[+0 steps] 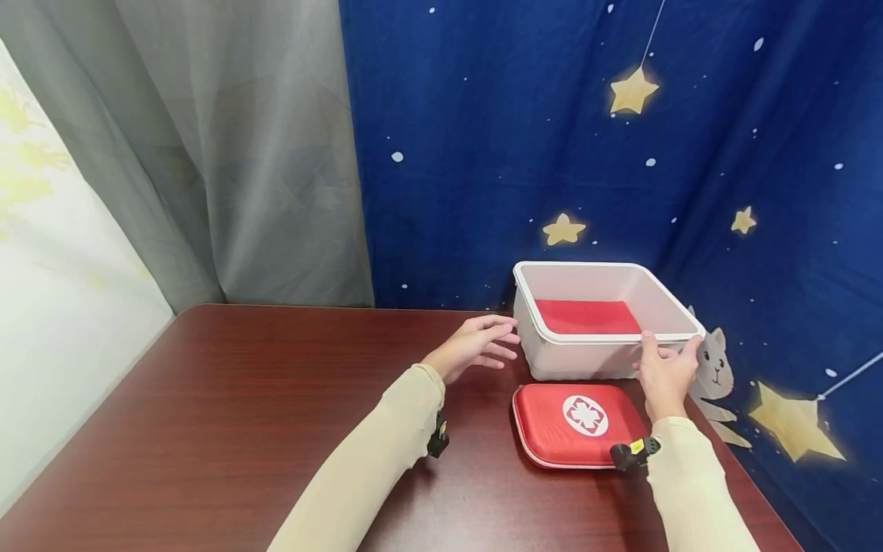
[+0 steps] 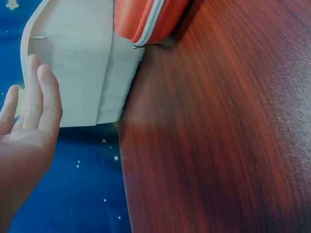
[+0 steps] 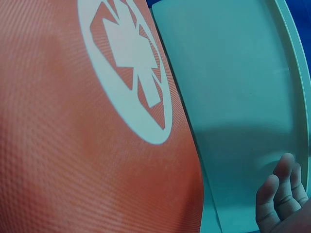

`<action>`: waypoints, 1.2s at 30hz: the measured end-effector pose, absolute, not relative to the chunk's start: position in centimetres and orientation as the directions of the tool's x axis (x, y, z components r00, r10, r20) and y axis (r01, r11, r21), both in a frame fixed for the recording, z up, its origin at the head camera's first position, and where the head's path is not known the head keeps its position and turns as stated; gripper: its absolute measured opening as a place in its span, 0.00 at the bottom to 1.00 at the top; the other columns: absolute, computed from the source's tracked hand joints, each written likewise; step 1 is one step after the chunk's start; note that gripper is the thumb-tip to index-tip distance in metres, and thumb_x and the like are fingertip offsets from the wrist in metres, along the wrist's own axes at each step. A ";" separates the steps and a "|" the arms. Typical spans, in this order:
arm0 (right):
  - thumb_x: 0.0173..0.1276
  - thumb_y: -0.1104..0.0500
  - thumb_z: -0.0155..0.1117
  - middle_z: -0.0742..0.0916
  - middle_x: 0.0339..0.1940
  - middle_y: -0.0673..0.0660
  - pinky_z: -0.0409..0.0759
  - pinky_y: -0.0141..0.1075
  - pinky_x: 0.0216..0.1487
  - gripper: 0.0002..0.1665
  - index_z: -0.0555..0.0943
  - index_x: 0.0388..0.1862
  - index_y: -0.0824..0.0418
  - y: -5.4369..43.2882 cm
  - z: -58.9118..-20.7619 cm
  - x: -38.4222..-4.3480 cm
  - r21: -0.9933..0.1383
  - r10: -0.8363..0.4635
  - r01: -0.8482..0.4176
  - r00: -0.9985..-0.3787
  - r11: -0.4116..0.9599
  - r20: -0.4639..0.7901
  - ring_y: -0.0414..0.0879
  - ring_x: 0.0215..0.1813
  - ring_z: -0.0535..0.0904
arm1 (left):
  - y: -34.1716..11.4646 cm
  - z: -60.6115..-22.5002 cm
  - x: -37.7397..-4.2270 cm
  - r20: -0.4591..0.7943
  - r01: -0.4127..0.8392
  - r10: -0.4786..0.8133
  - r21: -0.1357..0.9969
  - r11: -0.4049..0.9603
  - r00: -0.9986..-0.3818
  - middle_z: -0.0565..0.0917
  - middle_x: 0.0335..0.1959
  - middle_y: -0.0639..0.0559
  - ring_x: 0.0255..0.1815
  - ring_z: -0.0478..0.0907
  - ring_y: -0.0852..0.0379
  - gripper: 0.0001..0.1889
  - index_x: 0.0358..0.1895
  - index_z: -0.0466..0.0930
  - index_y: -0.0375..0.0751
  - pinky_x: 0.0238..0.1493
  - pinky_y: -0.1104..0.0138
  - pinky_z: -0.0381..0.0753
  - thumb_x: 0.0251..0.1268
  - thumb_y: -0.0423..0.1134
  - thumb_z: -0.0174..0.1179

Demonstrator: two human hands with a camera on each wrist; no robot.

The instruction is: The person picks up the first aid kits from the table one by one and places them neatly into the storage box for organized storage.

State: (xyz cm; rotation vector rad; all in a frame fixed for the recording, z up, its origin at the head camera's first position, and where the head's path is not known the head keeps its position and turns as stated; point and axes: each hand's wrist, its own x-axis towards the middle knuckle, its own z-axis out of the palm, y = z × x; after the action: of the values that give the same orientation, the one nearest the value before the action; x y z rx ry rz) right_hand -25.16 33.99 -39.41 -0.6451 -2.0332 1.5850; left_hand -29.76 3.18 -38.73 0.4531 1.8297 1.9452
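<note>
A white plastic storage box (image 1: 589,357) stands at the table's back right, with a flat red item (image 1: 586,317) lying inside it. My left hand (image 1: 476,345) is at the box's left side, fingers stretched out and slightly spread. In the left wrist view those fingers (image 2: 48,99) overlap the box wall; contact is unclear. My right hand (image 1: 667,376) rests at the front right corner, thumb and fingers spread against the wall just below the rim. In front of the box lies a closed red zippered first-aid case (image 1: 545,422) with a white cross emblem, under the right wrist.
The brown wooden table (image 1: 241,414) reaches far to the left. Behind it hang a grey curtain (image 1: 276,153) and a blue star-patterned curtain (image 1: 483,115). The box stands close to the blue curtain and the table's right edge.
</note>
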 end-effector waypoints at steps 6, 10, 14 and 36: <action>0.74 0.44 0.56 0.80 0.17 0.41 0.74 0.22 0.25 0.56 0.27 0.81 0.52 34.0 -39.5 -25.2 -0.973 0.627 0.060 -0.773 0.221 0.095 0.32 0.18 0.76 | 3.1 -39.8 -29.6 -0.120 -0.102 0.502 0.993 0.063 -0.856 0.85 0.52 0.41 0.56 0.80 0.35 0.18 0.63 0.75 0.38 0.52 0.49 0.82 0.75 0.40 0.55; 0.74 0.44 0.56 0.80 0.17 0.41 0.74 0.22 0.26 0.56 0.27 0.81 0.52 33.9 -39.5 -25.1 -0.972 0.630 0.062 -0.770 0.228 0.099 0.34 0.19 0.77 | 3.2 -40.5 -29.4 -0.156 -0.114 0.498 0.987 0.114 -0.853 0.84 0.52 0.40 0.56 0.80 0.34 0.17 0.61 0.76 0.38 0.51 0.49 0.83 0.74 0.39 0.56; 0.74 0.43 0.56 0.80 0.18 0.41 0.74 0.21 0.27 0.56 0.28 0.81 0.52 33.9 -39.5 -25.1 -0.971 0.631 0.063 -0.770 0.229 0.099 0.35 0.20 0.78 | 3.4 -40.9 -29.3 -0.159 -0.103 0.498 0.985 0.139 -0.853 0.82 0.56 0.35 0.56 0.80 0.34 0.17 0.61 0.77 0.39 0.49 0.51 0.84 0.73 0.39 0.57; 0.74 0.44 0.56 0.80 0.18 0.41 0.73 0.23 0.25 0.56 0.28 0.81 0.51 34.0 -39.5 -25.1 -0.976 0.632 0.048 -0.768 0.215 0.101 0.32 0.17 0.76 | 5.4 -41.2 -26.2 -0.237 -0.002 0.486 0.900 0.435 -0.841 0.81 0.42 0.44 0.40 0.81 0.46 0.36 0.66 0.71 0.34 0.40 0.53 0.86 0.60 0.51 0.68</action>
State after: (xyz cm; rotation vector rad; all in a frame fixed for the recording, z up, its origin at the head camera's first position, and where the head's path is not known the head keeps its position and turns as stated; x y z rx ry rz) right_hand -25.12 33.96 -39.53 -0.6278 -2.0087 1.5861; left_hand -26.18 5.36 -41.25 0.4076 2.2251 1.3964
